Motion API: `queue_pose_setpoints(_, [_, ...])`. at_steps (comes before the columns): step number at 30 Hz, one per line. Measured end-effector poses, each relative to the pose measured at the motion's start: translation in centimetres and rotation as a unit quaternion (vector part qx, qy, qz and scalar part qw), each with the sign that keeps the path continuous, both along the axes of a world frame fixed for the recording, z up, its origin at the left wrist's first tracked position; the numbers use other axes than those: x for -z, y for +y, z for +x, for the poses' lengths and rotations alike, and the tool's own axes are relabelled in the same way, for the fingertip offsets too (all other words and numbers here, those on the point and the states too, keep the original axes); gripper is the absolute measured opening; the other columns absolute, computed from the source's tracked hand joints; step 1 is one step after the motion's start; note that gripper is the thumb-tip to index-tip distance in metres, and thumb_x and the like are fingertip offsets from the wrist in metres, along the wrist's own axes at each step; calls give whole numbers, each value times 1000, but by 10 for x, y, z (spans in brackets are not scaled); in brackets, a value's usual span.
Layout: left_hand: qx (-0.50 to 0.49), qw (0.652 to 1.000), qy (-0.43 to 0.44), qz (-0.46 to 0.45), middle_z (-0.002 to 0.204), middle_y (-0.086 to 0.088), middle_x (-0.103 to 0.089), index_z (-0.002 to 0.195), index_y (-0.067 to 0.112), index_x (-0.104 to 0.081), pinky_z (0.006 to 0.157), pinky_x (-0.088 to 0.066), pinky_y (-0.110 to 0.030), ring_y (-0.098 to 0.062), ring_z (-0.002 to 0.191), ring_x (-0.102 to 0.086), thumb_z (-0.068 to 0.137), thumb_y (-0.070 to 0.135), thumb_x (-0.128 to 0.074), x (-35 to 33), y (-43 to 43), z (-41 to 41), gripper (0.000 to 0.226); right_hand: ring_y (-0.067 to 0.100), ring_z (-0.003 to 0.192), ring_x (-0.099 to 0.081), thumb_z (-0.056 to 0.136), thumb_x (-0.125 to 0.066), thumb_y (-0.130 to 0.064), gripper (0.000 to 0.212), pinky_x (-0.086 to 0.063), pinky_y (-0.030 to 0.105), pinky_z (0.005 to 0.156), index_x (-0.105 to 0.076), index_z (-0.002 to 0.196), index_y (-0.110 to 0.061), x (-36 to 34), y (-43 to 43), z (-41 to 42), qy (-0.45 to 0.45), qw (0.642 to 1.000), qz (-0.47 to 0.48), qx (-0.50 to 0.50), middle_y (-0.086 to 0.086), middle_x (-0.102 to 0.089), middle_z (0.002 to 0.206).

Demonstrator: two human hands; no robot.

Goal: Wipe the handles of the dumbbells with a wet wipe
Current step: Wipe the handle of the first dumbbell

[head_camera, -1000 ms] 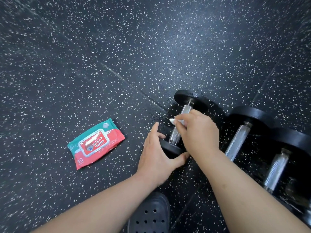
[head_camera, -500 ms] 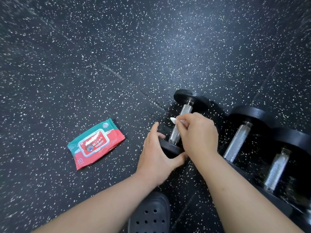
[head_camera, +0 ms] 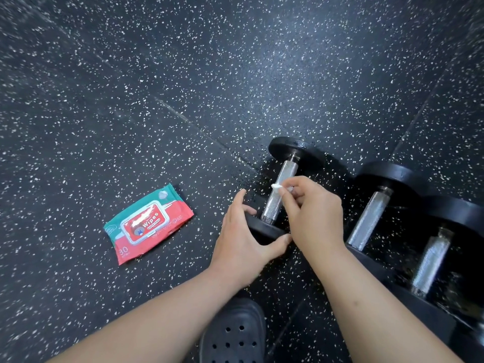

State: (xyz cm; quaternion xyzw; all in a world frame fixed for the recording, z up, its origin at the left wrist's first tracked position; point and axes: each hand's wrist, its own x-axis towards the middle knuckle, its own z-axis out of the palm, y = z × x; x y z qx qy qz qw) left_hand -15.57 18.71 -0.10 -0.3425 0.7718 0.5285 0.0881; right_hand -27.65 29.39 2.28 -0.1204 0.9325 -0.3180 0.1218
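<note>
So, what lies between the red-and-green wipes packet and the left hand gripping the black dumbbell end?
Only bare speckled black rubber floor lies between the red-and-green wipes packet and the left hand, per the head view.

Dark speckled rubber floor (head_camera: 183, 74)

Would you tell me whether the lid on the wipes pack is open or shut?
Shut: the white-rimmed flip lid lies flat on the wipes pack.
</note>
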Motion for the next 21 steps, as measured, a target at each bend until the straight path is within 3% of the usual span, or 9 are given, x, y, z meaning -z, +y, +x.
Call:
queue_pose_setpoints(5, [1, 1000, -1, 4, 128, 28, -45, 162, 41, -12, 111, -44, -36, -3, 128, -50, 59, 74, -85, 2, 0, 0, 130, 10, 73, -69, 92, -74, -43, 13, -59, 41, 74, -66, 89, -34, -1, 9, 12, -46, 999, 21, 7, -19, -68, 76])
queue_pose_setpoints(10, [3, 1000, 2, 5, 127, 29, -45, 162, 40, -12, 110, -45, -38, -3, 127, -50, 58, 77, -81, 1, -1, 0, 130, 7, 78, -67, 98, -69, -43, 12, -57, 40, 82, -66, 93, -33, -7, 5, 7, -72, 997, 16, 38, -21, -68, 79])
queue_pose_setpoints(18, [7, 1000, -6, 12, 128, 28, -46, 162, 43, -12, 109, -47, -39, -6, 125, -53, 57, 81, -79, -1, -3, 0, 130, -3, 84, -68, 95, -71, -46, 12, -53, 30, 81, -69, 93, -34, -16, 8, 10, -200, 975, -24, 91, -17, -75, 87])
queue_pose_setpoints(21, [7, 1000, -3, 12, 128, 27, -47, 162, 41, -13, 109, -47, -39, -5, 125, -53, 58, 80, -80, 0, -3, 0, 129, 2, 85, -72, 97, -67, -48, 15, -58, 37, 85, -68, 95, -33, -9, 8, 9, -217, 969, -43, 106, -14, -78, 85])
